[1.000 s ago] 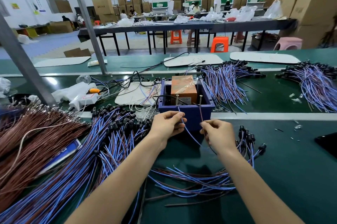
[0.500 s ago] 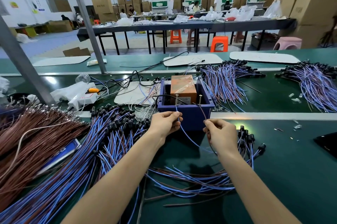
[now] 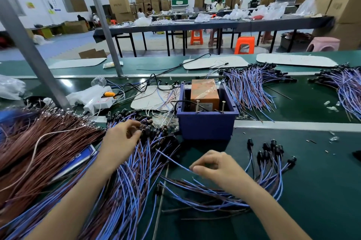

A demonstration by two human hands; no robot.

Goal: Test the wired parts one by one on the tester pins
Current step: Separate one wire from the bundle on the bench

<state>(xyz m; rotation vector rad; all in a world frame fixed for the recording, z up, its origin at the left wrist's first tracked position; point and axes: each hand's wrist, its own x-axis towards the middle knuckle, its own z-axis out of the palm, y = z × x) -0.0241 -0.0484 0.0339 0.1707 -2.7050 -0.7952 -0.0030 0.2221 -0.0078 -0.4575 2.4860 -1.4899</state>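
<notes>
Green worktop (image 3: 322, 191) smooth with a soft sheen, blue bin (image 3: 207, 128) matt moulded plastic, orange box (image 3: 204, 90) wrapped in glossy clear tape, two pins (image 3: 197, 105) bare metal, wires (image 3: 134, 177) in smooth blue and brown plastic insulation, end caps (image 3: 273, 150) black plastic, grey pole (image 3: 29, 50) matt metal.

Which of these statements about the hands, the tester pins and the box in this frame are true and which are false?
1. The left hand is at the pile of black-capped wired parts left of the blue box. True.
2. Both hands hold a part against the tester pins. False: both hands are away from the pins, nearer the camera.
3. The right hand pinches a blue wire. True.
4. The orange block lies outside the box. False: it sits inside the blue box.
</notes>
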